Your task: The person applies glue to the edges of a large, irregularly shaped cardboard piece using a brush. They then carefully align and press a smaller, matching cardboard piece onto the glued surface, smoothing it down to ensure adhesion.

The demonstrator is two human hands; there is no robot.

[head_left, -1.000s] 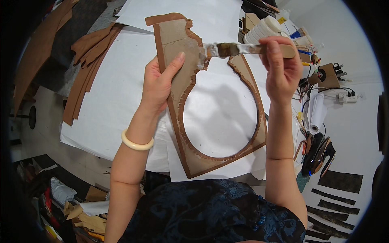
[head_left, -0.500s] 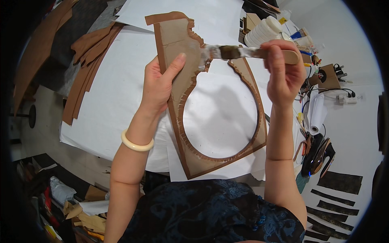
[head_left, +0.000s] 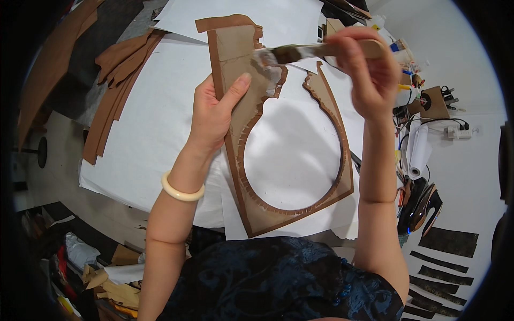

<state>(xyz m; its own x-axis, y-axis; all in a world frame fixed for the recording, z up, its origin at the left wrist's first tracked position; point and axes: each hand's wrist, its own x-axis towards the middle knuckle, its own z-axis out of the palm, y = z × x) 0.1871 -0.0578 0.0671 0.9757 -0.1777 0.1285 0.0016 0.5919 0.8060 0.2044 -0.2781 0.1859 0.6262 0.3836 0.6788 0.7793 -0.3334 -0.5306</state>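
My left hand (head_left: 214, 115) grips the left edge of a flat panel (head_left: 235, 45), its thumb lying on the face. The panel has a beige back, a folded brown leather border and a large rounded cutout with snipped leather tabs around it. In my right hand (head_left: 369, 75) is a flat brush (head_left: 287, 52) with a pale wooden handle, held between thumb and fingers and slightly blurred. The whitish, wet bristles meet the panel at the cutout's upper left edge. Several leather tabs there look coated with something white.
White paper (head_left: 155, 128) covers the table under the panel. Brown leather strips (head_left: 120, 88) lie at the left. Along the right side are a paper roll (head_left: 419, 152), a cardboard box (head_left: 432, 104) with tools, a shiny dark object (head_left: 428, 206) and black swatches (head_left: 448, 242).
My right hand has moved up, carrying the brush tip up and left along the cutout's edge. The panel's top has shifted slightly right, and the leather tab there sits farther right.
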